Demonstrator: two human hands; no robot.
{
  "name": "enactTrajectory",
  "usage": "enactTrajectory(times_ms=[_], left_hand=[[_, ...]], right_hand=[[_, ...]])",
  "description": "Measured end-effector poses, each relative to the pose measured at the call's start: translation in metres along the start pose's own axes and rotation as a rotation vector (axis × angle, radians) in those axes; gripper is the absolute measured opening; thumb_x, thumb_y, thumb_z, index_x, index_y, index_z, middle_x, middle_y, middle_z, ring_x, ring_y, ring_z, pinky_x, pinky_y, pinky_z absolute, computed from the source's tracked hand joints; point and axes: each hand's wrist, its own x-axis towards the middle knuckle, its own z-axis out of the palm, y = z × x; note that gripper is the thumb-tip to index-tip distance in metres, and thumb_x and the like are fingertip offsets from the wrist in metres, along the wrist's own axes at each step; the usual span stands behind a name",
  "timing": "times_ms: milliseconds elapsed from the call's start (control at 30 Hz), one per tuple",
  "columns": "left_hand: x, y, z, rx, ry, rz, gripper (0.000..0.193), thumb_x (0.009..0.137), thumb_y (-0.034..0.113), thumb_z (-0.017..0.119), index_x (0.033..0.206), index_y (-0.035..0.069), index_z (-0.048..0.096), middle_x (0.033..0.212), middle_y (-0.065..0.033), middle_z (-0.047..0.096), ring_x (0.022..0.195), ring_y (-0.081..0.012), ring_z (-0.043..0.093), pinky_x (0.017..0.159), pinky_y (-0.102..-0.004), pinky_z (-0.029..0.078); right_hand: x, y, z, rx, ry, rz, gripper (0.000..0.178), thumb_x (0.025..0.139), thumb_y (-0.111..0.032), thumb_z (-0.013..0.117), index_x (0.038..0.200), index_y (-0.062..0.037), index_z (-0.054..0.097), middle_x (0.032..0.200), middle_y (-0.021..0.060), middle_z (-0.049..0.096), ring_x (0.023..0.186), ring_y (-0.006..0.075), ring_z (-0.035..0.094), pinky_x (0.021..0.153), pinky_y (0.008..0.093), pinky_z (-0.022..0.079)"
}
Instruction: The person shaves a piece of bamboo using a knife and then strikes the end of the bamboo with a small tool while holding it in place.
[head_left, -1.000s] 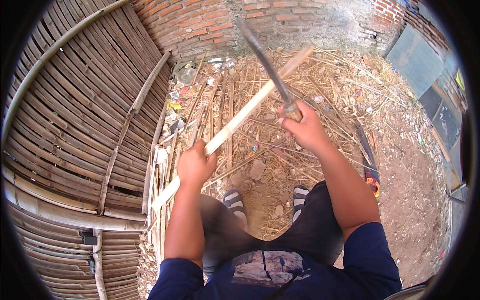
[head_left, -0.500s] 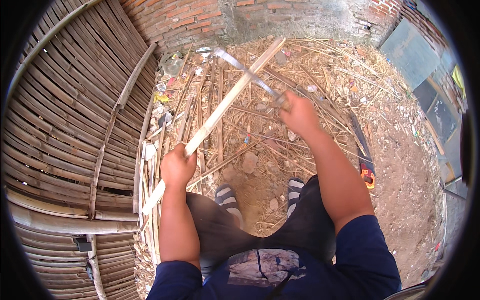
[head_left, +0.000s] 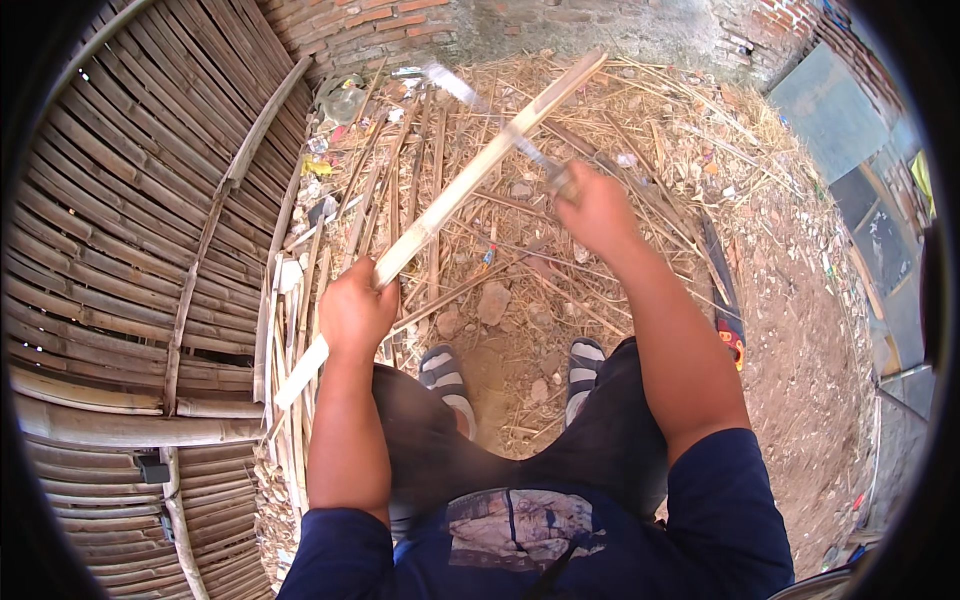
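Blade (head_left: 460,88) blurred, far tip unclear. L hand (head_left: 356,308) fisted round flat bamboo strip (head_left: 450,202), R hand (head_left: 598,212) round part-hidden hdl (head_left: 561,181).

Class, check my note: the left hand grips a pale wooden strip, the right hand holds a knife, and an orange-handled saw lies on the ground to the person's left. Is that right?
Not quite: the head view shows the orange-handled saw to the person's right. The left hand does grip the pale wooden strip, the right hand the knife.

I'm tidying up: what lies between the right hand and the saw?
In the head view, sticks and dry straw on the ground show between the right hand and the saw.
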Motion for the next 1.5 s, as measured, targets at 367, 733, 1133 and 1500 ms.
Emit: enactTrajectory(times_ms=[367,733,1133,1500], left_hand=[[0.002,-0.003,0.021,-0.424,-0.243,-0.047,0.03,0.086,0.032,0.075,0.088,0.003,0.07,0.061,-0.0148,0.062,0.055,-0.0284,0.063,0.059,-0.0418,0.049],[0.007,0.0,0.009,-0.348,-0.315,-0.112,0.029,0.092,0.029,0.072,0.1,0.001,0.072,0.068,-0.0098,0.063,0.06,-0.0181,0.056,0.059,-0.0364,0.045],[0.003,-0.003,-0.002,-0.022,-0.035,-0.064,0.025,0.079,0.026,0.074,0.077,0.005,0.06,0.071,-0.0177,0.066,0.068,-0.0415,0.064,0.062,-0.0499,0.05],[-0.003,0.01,0.007,0.02,0.135,0.083,0.022,0.071,0.018,0.076,0.078,0.007,0.058,0.072,-0.015,0.067,0.064,-0.0389,0.066,0.06,-0.0497,0.052]], right_hand=[[-0.037,-0.042,0.013,-0.217,-0.135,-0.503,0.027,0.079,-0.017,0.073,0.104,-0.01,0.063,0.08,0.0143,0.07,0.07,0.0351,0.068,0.064,0.0444,0.056],[-0.027,-0.029,0.004,-0.087,-0.191,-0.296,0.022,0.085,-0.018,0.069,0.103,-0.0127,0.059,0.083,0.0122,0.068,0.079,0.0357,0.07,0.067,0.047,0.056],[-0.004,-0.007,-0.038,0.017,-0.059,0.111,0.026,0.086,-0.019,0.069,0.109,-0.0097,0.059,0.082,0.0153,0.068,0.073,0.0324,0.069,0.067,0.0469,0.056],[-0.038,-0.04,-0.011,-0.155,-0.257,-0.381,0.022,0.085,-0.018,0.072,0.101,-0.0063,0.061,0.079,0.0151,0.068,0.07,0.0318,0.069,0.064,0.0447,0.054]])
